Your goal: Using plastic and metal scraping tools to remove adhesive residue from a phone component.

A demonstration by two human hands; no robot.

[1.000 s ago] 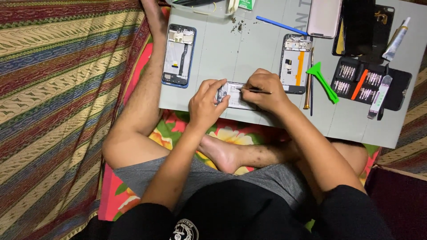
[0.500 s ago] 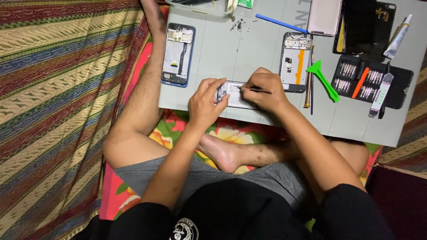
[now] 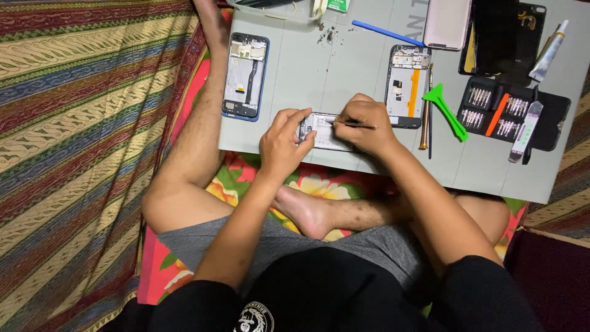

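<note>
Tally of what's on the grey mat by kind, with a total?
Opened phone frames: 2 (blue-edged, black with orange strip)
Phone part under the hands: 1
Pink back cover: 1
Black phone panel: 1
Screwdriver bit case: 1
Green pry tool: 1
Blue pry stick: 1
Glue tube: 1
Total: 9

Left hand rests on the near edge of a grey work mat, fingertips pinning the left end of a small phone part. Right hand sits just right of that part, pinching thin tweezers whose tip touches it. Beyond the left hand lies an opened blue-framed phone. Just beyond the right hand lies a second opened phone with an orange strip. Further right of the right hand: a green pry tool and a black screwdriver-bit case.
</note>
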